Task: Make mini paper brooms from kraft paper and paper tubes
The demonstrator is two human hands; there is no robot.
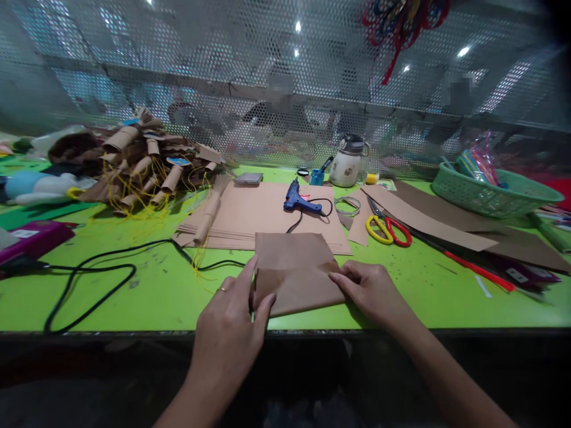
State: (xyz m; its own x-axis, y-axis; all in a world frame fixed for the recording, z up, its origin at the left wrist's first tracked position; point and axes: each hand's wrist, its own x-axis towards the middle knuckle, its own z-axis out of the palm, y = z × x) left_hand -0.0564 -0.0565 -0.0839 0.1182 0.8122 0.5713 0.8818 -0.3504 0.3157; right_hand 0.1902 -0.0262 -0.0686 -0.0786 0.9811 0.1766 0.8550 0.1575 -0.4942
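Note:
A folded sheet of brown paper (297,282) lies near the front edge of the green table, between my two hands. My left hand (232,318) grips its left side, thumb on top and index finger along the edge. At the right edge, my right hand (372,291) pinches the paper between thumb and fingers. Just beyond the sheet, a blue glue gun (303,199) rests on a stack of light brown paper (250,208). Scissors (387,229) with one yellow and one red handle lie to the right of the stack.
Rolled paper bundles with yellow string (151,172) are heaped at the left. A black cable (129,246) loops across the table (169,303). A white jar (347,163) stands at the back, and a green basket (495,193) sits at right near brown strips (428,217).

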